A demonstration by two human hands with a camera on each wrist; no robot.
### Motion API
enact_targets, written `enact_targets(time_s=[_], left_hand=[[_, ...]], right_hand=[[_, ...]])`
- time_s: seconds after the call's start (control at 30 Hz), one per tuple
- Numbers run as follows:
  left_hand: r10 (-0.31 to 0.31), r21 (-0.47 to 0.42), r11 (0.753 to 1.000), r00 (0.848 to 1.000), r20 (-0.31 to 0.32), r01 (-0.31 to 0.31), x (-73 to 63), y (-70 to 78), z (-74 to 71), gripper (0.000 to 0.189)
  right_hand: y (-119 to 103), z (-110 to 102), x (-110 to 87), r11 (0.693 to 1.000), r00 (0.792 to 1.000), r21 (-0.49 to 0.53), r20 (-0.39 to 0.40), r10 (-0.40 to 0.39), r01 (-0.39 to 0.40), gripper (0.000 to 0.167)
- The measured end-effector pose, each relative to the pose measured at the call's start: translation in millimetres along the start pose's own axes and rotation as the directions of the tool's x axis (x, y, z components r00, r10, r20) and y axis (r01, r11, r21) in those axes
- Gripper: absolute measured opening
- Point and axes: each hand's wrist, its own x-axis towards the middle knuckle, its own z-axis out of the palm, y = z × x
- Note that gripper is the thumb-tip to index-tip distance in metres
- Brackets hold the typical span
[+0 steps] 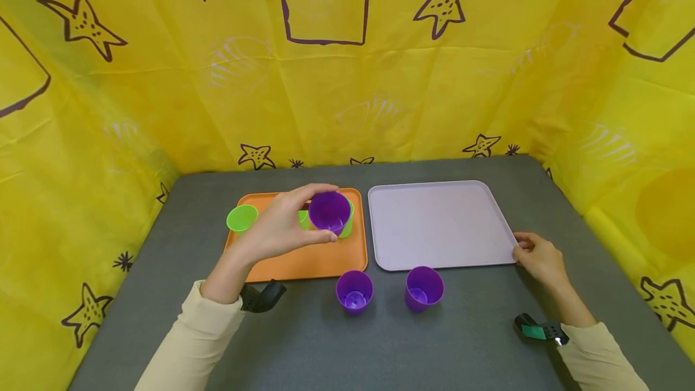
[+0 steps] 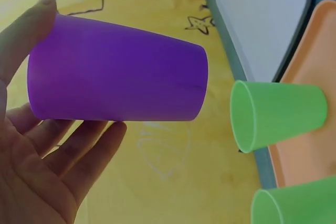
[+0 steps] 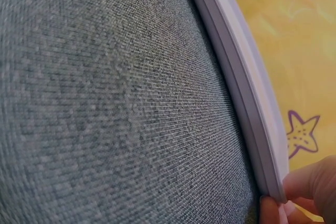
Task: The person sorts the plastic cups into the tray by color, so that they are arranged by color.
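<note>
My left hand holds a purple cup between thumb and fingers, raised over the orange tray. In the left wrist view, the same purple cup lies sideways across the picture, gripped near its rim. Green cups are on the orange tray; one green cup stands at its left end, while others are partly hidden behind the left hand and the purple cup. On the right, my right hand pinches the front right corner of a pale lilac tray, with the thumb above and fingertips below its rim.
Two more purple cups stand on the grey table in front of the trays: a left purple cup and a right purple cup. A yellow cloth with starfish drawings encloses the table at the back and sides.
</note>
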Motion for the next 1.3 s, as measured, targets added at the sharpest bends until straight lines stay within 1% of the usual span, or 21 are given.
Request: enact_targets(time_s=[0.2, 0.33, 0.57, 0.77, 0.87, 1.1, 1.3], left_hand=[[-0.012, 0.038, 0.999, 0.999, 0.039, 0.01, 25.3, 2.2, 5.4, 0.069], [-0.045, 0.026, 0.999, 0.997, 0.058, 0.043, 42.7, -1.0, 11.8, 0.068], [-0.094, 0.003, 0.996, 0.99, 0.101, 0.095, 71.0, -9.9, 28.7, 0.068], [-0.152, 0.019, 0.988, 0.979, 0.137, 0.15, 91.4, -13.9, 45.9, 0.069], [-0.165, 0.04, 0.986, 0.975, 0.147, 0.161, 101.8, -13.6, 54.2, 0.069], [-0.172, 0.093, 0.983, 0.967, 0.188, 0.157, 119.4, -15.0, 75.0, 0.067], [-0.216, 0.106, 0.975, 0.95, 0.227, 0.196, 126.7, -18.6, 95.2, 0.067]], right_hand=[[0, 0, 0.2, 1.0, 1.0, -0.004, -0.007, -0.005, 0.005, 0.036], [-1, 0, -0.7, 1.0, 1.0, -0.001, -0.005, 0.001, -0.001, 0.037], [-2, 1, -1.2, 1.0, 1.0, -0.003, -0.01, 0.002, -0.002, 0.036], [0, 2, -0.9, 1.0, 1.0, -0.003, -0.016, -0.001, 0.001, 0.036], [1, 2, -0.3, 1.0, 1.0, -0.006, -0.021, -0.001, 0.001, 0.036], [3, 2, 0.8, 1.0, 1.0, -0.011, -0.018, 0.004, -0.005, 0.035], [3, 3, 0.4, 1.0, 1.0, -0.013, -0.014, 0.009, -0.01, 0.036]])
